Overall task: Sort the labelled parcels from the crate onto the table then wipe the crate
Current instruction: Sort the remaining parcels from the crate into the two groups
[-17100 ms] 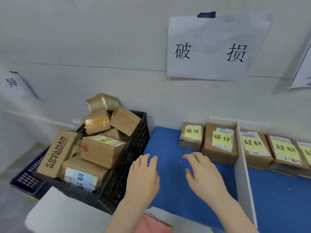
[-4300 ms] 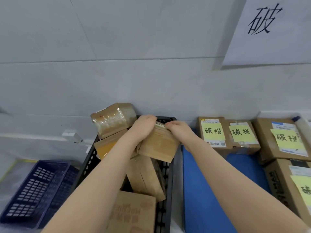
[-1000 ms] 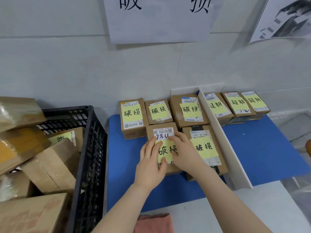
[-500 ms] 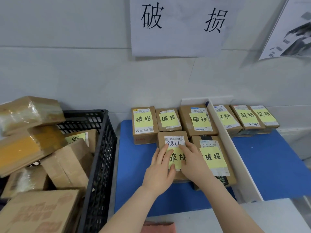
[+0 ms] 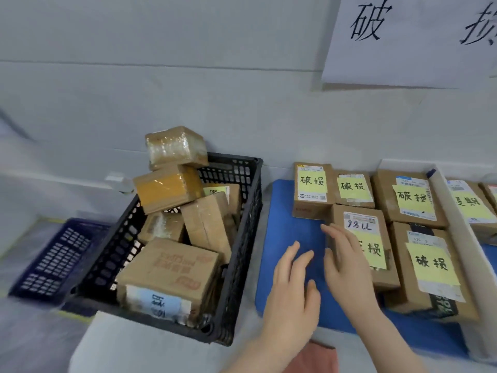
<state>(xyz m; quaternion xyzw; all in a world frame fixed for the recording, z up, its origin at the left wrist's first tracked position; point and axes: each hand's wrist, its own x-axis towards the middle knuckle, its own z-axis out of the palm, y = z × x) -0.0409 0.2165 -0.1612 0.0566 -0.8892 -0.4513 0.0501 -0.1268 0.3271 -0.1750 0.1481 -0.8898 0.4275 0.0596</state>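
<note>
A sign (image 5: 411, 41) with big brush characters hangs on the wall at upper right. Below it the white counter (image 5: 150, 351) carries a blue mat (image 5: 285, 211) on the right and a black crate (image 5: 243, 238) in the middle of the frame. A blue basket (image 5: 53, 259) sits lower, at far left.

The crate is far from empty. Several parcels are heaped in it:
- a large box (image 5: 172, 267) lies flat at the front, its long axis running left to right
- a tall box (image 5: 207, 224) leans behind it, its long axis running from front to back
- a yellow-taped box (image 5: 168, 188) and a clear-taped box (image 5: 176, 148) are stacked above the rim

Their notes are mostly hidden or blurred, so I cannot read where they belong.

On the mat, five sorted boxes with yellow notes lie in two rows under the sign. A white divider (image 5: 457, 227) parts them from more boxes at the right edge. The front-left one is the marked box (image 5: 361, 222), with digits penned on its label.

The right grip (image 5: 347, 262) is slack and holds nothing. Its fingers are spread over that box's left edge, though blur makes contact uncertain. The left grip (image 5: 291, 289) is also loose and bare, hovering over the mat just left of the right one. A pink cloth (image 5: 314, 359) lies at the bottom edge, below the wrists.

Sorting looks about half done, and wiping cannot start yet. The next parcel lies left of both grips, across the crate's right wall. The left grip is nearer to it, and the tall box is the closest reach.
</note>
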